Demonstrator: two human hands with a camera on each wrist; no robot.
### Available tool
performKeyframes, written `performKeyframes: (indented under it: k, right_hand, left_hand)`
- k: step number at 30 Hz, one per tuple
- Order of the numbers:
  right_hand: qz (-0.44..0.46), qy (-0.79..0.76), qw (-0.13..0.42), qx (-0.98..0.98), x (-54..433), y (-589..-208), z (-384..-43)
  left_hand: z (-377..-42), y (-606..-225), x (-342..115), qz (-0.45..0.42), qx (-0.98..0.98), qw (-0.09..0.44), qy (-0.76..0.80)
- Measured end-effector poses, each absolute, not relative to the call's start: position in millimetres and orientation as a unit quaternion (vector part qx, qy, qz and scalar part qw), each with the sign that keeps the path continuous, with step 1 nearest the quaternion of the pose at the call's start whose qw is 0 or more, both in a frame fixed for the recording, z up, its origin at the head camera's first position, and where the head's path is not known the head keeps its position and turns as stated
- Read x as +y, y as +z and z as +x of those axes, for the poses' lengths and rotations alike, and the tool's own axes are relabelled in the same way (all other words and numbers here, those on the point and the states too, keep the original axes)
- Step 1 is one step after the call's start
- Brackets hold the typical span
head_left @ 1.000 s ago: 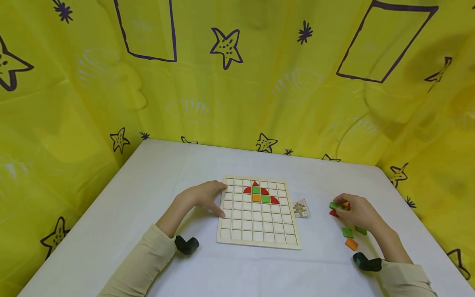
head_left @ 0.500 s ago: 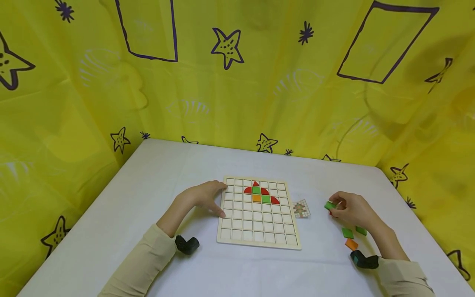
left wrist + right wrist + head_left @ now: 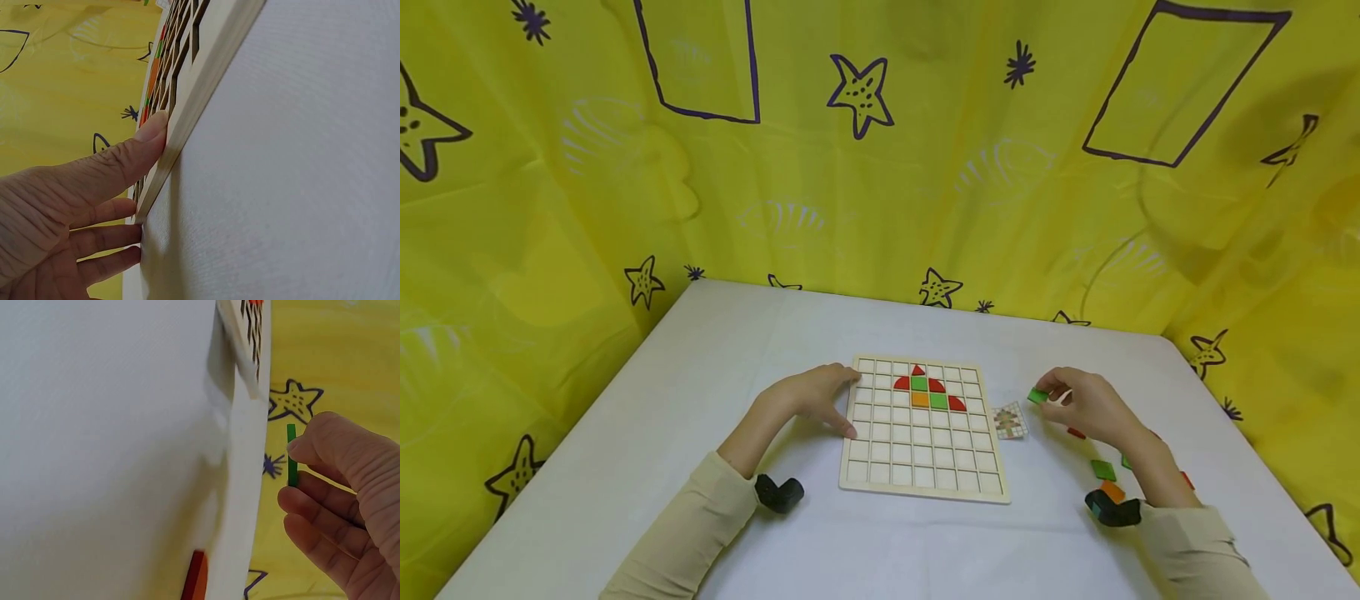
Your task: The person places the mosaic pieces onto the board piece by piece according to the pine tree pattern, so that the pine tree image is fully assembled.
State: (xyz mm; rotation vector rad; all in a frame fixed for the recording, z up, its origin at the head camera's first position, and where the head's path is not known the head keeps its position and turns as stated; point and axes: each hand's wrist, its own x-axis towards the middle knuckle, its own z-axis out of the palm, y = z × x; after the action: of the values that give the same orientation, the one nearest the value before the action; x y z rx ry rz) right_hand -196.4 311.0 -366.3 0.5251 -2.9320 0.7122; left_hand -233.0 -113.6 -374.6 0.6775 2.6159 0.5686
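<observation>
A wooden grid board (image 3: pixel 925 458) lies on the white table, with red, green and orange tiles set in its upper cells. My left hand (image 3: pixel 812 396) rests at the board's left edge, its thumb (image 3: pixel 150 128) touching the rim and its fingers fairly straight. Right of the board, my right hand (image 3: pixel 1086 404) pinches a green square tile (image 3: pixel 1037 396) between thumb and fingers, lifted above the table. In the right wrist view that green tile (image 3: pixel 292 455) appears edge-on. A small printed pattern card (image 3: pixel 1009 421) sits between the board and my right hand.
Loose tiles lie under and near my right forearm: a green tile (image 3: pixel 1103 470), an orange tile (image 3: pixel 1112 490), a red tile (image 3: pixel 1077 432) and others partly hidden. A yellow patterned curtain (image 3: pixel 880 167) stands behind the white table (image 3: pixel 760 333).
My right hand has picked the green tile up from the loose tiles and moved it left and away from me, toward the card. My left hand has stayed at the board's edge.
</observation>
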Motion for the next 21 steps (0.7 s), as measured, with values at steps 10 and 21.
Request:
performKeyframes:
  k: [10, 21]
  right_hand:
    - [0.232, 0.231, 0.066, -0.943, 281.7, -363.0, -204.4]
    - [0.27, 0.246, 0.043, -0.93, 241.8, -364.7, -212.1]
  left_hand:
    - [-233.3, -375.3, -113.1, 0.238, 0.929, 0.192, 0.207]
    - [-233.5, -374.8, -113.5, 0.24, 0.929, 0.19, 0.208]
